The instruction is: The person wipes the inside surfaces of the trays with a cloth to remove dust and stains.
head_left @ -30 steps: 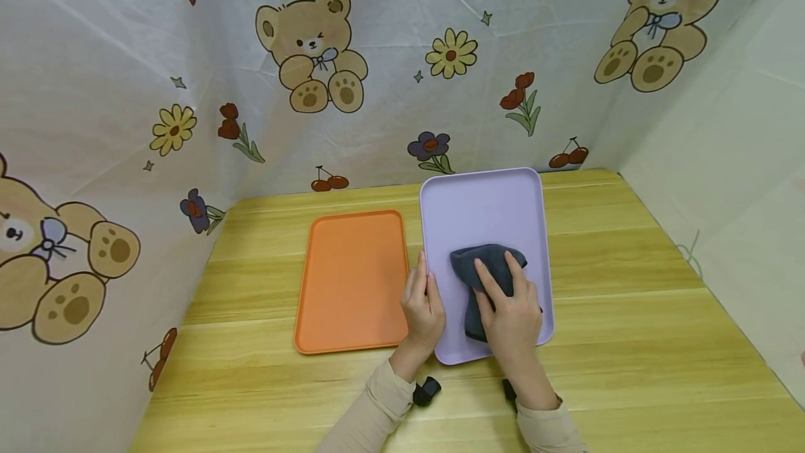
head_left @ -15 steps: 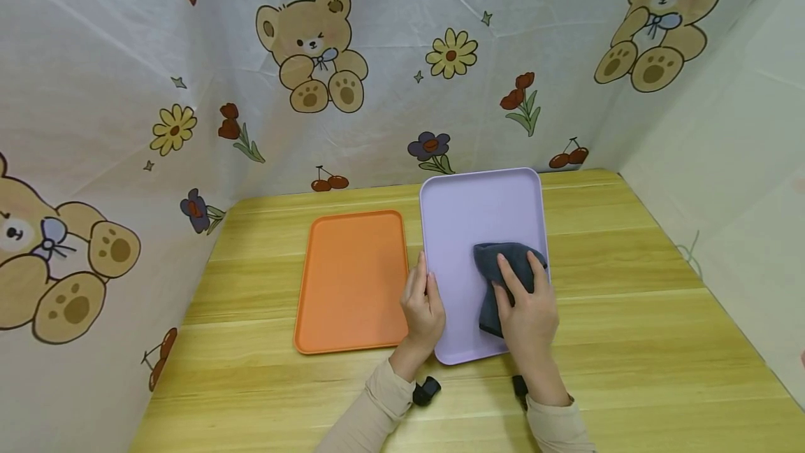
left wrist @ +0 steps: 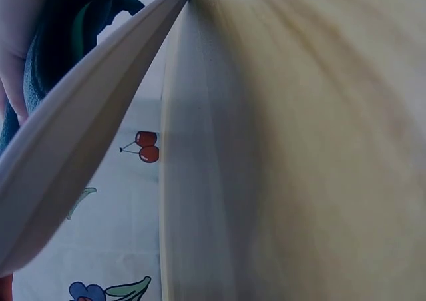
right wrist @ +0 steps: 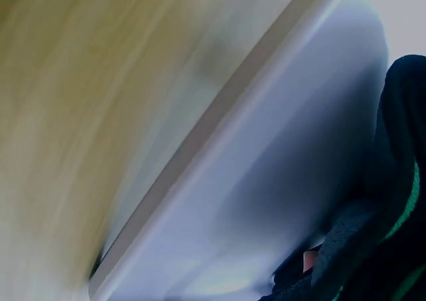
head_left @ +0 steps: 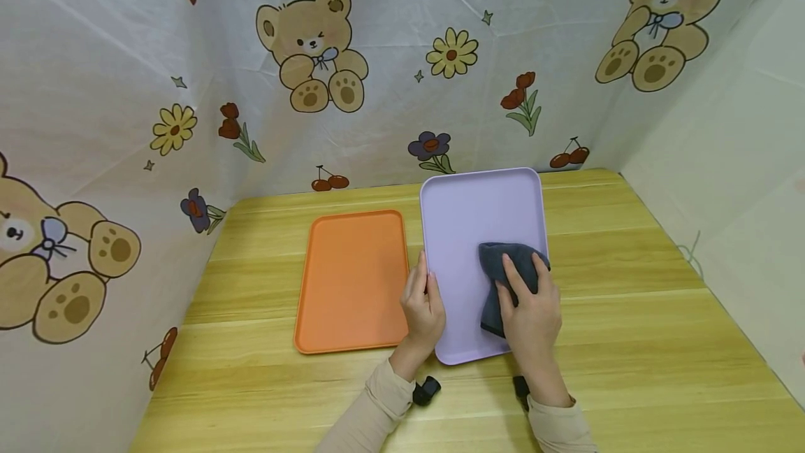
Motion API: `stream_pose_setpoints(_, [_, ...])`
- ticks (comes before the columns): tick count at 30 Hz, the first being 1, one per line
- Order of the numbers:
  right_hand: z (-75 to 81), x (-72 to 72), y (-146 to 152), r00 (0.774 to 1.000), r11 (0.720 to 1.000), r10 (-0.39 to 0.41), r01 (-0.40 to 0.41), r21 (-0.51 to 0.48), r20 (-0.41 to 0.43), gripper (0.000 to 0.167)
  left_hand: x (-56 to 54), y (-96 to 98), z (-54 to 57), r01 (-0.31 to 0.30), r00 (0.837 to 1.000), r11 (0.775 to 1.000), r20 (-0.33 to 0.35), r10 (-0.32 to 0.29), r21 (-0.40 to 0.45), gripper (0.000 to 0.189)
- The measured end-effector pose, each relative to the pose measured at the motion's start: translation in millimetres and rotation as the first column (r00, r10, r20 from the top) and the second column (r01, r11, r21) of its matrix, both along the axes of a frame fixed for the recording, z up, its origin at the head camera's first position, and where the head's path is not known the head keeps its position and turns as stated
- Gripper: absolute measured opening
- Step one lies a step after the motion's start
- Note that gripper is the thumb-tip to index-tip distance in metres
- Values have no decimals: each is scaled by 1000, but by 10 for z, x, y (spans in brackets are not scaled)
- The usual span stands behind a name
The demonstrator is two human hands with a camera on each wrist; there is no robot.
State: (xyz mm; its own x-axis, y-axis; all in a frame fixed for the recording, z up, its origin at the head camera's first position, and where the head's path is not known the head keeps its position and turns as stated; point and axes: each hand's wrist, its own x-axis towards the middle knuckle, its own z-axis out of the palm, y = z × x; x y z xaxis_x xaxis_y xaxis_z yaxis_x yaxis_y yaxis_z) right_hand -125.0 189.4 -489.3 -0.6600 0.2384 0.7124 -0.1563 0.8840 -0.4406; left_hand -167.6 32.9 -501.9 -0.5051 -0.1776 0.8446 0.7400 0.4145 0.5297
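Observation:
A lavender tray stands right of centre in the head view, and the left wrist view shows its edge raised at an angle over the wooden table. My left hand holds its left rim, with the thumb on the near side and the fingers along the edge. My right hand grips a folded dark grey cloth and presses it on the tray's inner face, close to the right rim. In the right wrist view, the cloth shows green stitching; the fingers are mostly hidden there.
An orange tray lies flat on the wooden table, left of the lavender one. Behind the table hangs a curtain printed with bears, flowers and cherries. A plain white wall borders the right side.
My right hand has moved the cloth rightward across the lavender tray, from its middle to near the right rim, slowing lately. The left hand and both trays have stayed put.

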Motion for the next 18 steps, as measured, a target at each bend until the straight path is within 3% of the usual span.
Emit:
stream_pose_setpoints(7, [20,28,-48,1000,1000,14,-14,13,-17,50,-8,2,16,-4,999,1000,-31,4,4,44])
stream_pose_setpoints(18, [12,59,-131,999,998,40,-39,56,-6,50,-5,-3,21,-1,1000,1000,-17,2,4,45])
